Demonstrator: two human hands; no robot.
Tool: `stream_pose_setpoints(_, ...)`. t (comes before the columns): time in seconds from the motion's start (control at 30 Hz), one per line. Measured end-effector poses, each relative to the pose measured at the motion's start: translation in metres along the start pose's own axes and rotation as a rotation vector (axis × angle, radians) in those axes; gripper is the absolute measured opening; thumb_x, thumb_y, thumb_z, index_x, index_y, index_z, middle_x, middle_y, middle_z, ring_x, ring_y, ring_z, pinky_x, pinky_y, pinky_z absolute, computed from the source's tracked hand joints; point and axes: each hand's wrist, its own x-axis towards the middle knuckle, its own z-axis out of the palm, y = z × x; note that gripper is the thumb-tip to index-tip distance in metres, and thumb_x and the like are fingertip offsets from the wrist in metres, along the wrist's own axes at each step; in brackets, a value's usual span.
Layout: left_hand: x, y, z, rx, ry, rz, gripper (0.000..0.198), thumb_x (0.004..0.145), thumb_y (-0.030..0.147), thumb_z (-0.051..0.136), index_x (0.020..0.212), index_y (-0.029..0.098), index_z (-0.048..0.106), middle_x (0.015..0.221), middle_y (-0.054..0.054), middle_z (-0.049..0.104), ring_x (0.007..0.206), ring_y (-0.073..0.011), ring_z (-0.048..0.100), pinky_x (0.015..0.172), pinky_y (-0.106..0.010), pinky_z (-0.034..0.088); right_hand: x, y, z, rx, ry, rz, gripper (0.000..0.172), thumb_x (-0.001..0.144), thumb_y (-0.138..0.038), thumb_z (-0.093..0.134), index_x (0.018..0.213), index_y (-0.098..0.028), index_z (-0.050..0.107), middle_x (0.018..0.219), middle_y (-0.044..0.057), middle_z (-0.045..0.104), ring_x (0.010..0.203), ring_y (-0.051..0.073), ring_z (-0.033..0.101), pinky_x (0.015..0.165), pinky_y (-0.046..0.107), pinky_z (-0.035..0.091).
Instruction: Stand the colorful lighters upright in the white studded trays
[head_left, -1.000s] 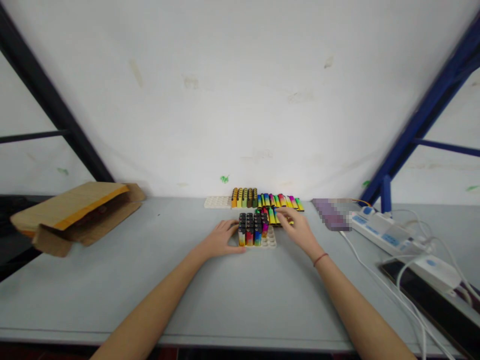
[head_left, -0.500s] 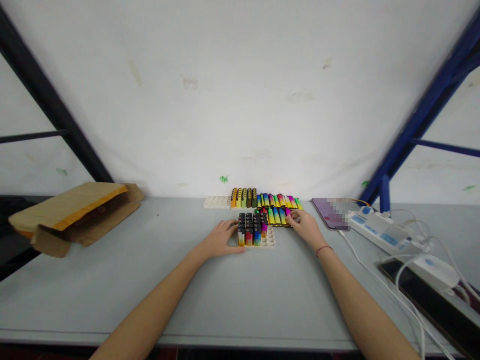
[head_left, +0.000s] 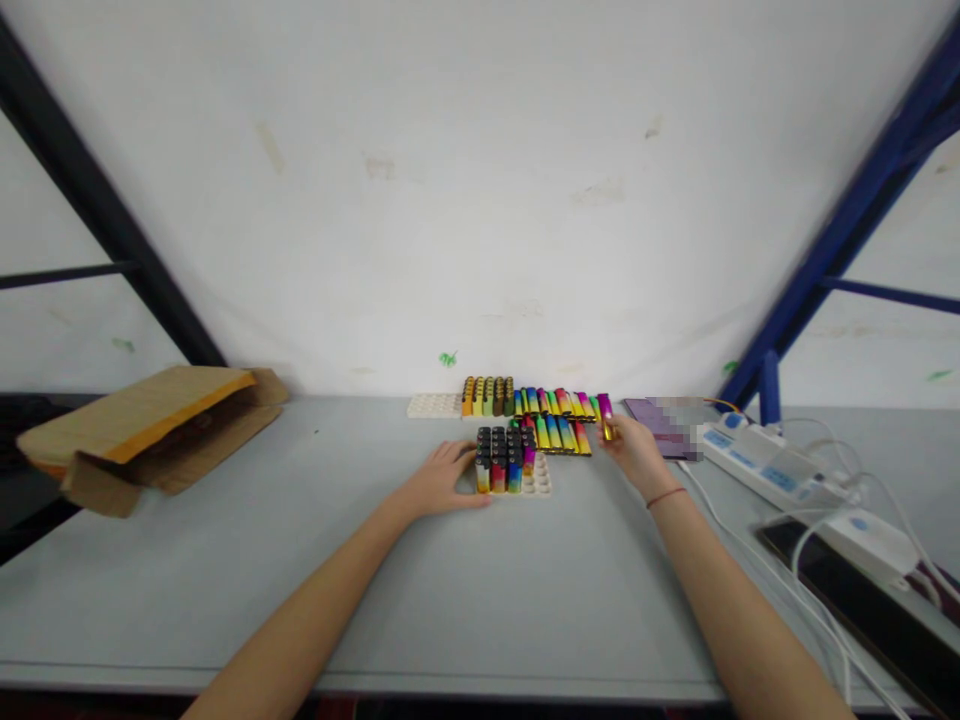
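My left hand rests on the grey table, fingers curled against the left side of a white tray that holds several upright colourful lighters. My right hand is raised a little to the right of the tray, pinching one purple-and-yellow lighter upright between thumb and fingers. Rows of loose colourful lighters lie flat behind the tray. Farther back stands another row of lighters in a second white tray.
An open cardboard box lies on its side at the far left. A phone, a white power strip with cables and a dark flat device fill the right side. White wall behind, metal frame bars on both sides.
My right hand moved from the flat lighters behind the tray to the right and lifted one purple-and-yellow lighter. My left hand stayed at the tray.
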Motion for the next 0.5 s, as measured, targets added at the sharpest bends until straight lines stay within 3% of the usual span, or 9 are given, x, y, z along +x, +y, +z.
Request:
stream_pose_setpoints(0.1, 0.0, 0.0, 0.0, -0.008, 0.002, 0.0, 0.081, 0.073, 0.069, 0.062, 0.133, 0.016, 0.048, 0.137, -0.015, 0.046, 0.124, -0.0348, 0.043, 0.108, -0.048, 0.032, -0.007, -0.005, 0.008, 0.043, -0.061, -0.004, 0.015, 0.065, -0.031, 0.06, 0.065, -0.021, 0.048, 0.061, -0.001, 0.057, 0.05, 0.012, 0.053, 0.049, 0.025, 0.045)
stream_pose_setpoints(0.23, 0.0, 0.0, 0.001, -0.007, 0.001, -0.001, 0.082, 0.073, 0.069, 0.062, 0.133, 0.015, 0.047, 0.137, -0.016, 0.046, 0.124, -0.0348, 0.043, 0.108, -0.048, 0.032, -0.019, -0.011, 0.021, -0.009, -0.133, -0.083, 0.03, 0.075, -0.046, 0.06, 0.07, -0.023, 0.041, 0.05, -0.008, 0.041, 0.04, 0.009, 0.038, 0.039, 0.022, 0.031)
stream_pose_setpoints(0.4, 0.0, -0.001, 0.002, -0.003, 0.01, 0.0, 0.08, 0.073, 0.07, 0.062, 0.133, 0.018, 0.048, 0.136, -0.014, 0.047, 0.123, -0.0345, 0.044, 0.107, -0.048, 0.032, -0.032, -0.015, 0.03, -0.184, -0.253, -0.346, 0.038, 0.082, -0.06, 0.053, 0.079, -0.024, 0.042, 0.056, -0.006, 0.047, 0.051, 0.011, 0.046, 0.051, 0.024, 0.041)
stream_pose_setpoints(0.5, 0.0, -0.001, 0.002, -0.003, 0.01, 0.0, 0.081, 0.074, 0.07, 0.061, 0.133, 0.017, 0.048, 0.136, -0.015, 0.047, 0.123, -0.0348, 0.043, 0.107, -0.048, 0.032, -0.035, -0.015, 0.035, -0.152, -0.271, -0.338, 0.04, 0.081, -0.064, 0.052, 0.083, -0.025, 0.043, 0.051, -0.009, 0.035, 0.043, 0.01, 0.036, 0.043, 0.022, 0.034)
